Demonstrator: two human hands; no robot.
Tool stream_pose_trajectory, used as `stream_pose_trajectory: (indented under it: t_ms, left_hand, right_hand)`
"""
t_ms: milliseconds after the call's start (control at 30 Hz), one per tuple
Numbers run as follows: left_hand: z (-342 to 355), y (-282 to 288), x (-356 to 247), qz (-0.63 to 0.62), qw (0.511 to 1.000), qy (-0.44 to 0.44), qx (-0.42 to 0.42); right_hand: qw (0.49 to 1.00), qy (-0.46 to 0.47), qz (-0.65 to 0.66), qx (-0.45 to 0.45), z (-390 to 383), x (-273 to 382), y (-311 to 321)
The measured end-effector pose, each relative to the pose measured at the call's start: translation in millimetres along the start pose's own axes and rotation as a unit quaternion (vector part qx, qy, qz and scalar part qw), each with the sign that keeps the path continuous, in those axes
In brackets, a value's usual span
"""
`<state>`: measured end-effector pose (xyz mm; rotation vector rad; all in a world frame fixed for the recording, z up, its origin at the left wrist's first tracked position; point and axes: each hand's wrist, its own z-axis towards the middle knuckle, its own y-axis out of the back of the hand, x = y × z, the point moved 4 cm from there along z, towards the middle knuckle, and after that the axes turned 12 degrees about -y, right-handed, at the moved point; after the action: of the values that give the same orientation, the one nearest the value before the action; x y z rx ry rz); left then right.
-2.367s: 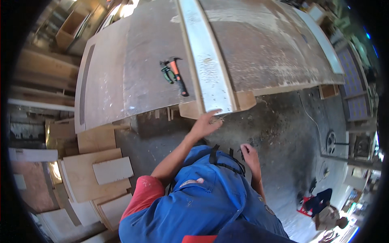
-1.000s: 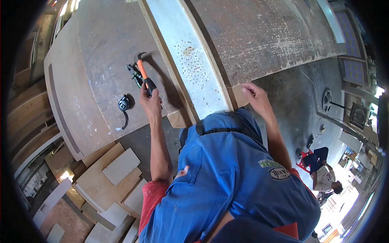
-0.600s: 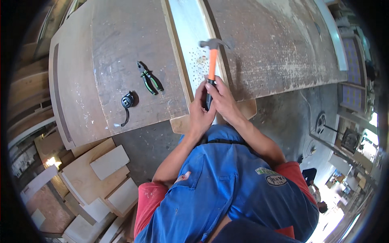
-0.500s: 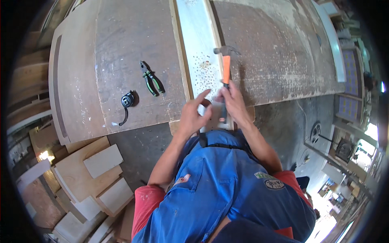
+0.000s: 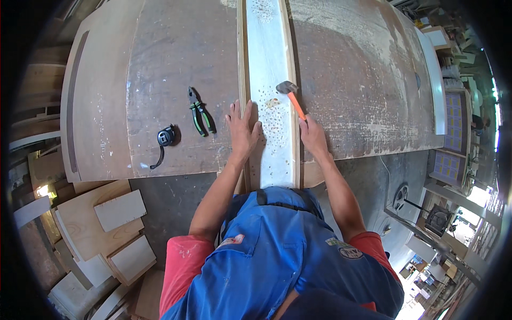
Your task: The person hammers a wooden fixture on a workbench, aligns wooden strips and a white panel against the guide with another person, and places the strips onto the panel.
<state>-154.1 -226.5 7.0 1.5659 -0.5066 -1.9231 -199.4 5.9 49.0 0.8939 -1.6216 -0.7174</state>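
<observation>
My right hand (image 5: 313, 137) is wrapped round the handle of a claw hammer (image 5: 297, 105) with an orange shaft. The hammer's metal head hangs over the right wooden strip of a long, white-faced panel (image 5: 266, 45), angled to the left. My left hand (image 5: 243, 132) lies on the panel's left wooden strip (image 5: 241, 58), fingers spread and pointing away from me, holding nothing. Many small dark bits (image 5: 274, 128), too small to name, are scattered over the white face between the strips. Among them is a small tan piece (image 5: 273, 102).
The panel lies across a worn brown worktable (image 5: 341, 69). Left of my left hand are green-and-black pliers (image 5: 200, 111) and a black tape measure (image 5: 166, 136) with a strap. Stacked board offcuts (image 5: 101, 224) stand at the lower left. A wheeled machine (image 5: 401, 196) is on the floor at right.
My left hand has uncurled and moved from above the panel's near end onto its left strip. The hammer has tilted from nearly upright, its head swinging left over the right strip.
</observation>
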Motion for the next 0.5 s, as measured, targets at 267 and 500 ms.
stream_pose_trajectory:
  t_ms: [267, 500]
  left_hand:
    - [-1.3, -2.9, 3.1, 0.007, 1.0, 0.017, 0.023]
    - [-1.3, -0.7, 1.0, -0.002, 1.0, 0.01, 0.004]
  right_hand:
    - [0.998, 0.013, -0.052, 0.032, -0.2, 5.2, -4.5]
    - [1.0, -0.005, 0.012, 0.017, -2.0, 0.8, -2.0]
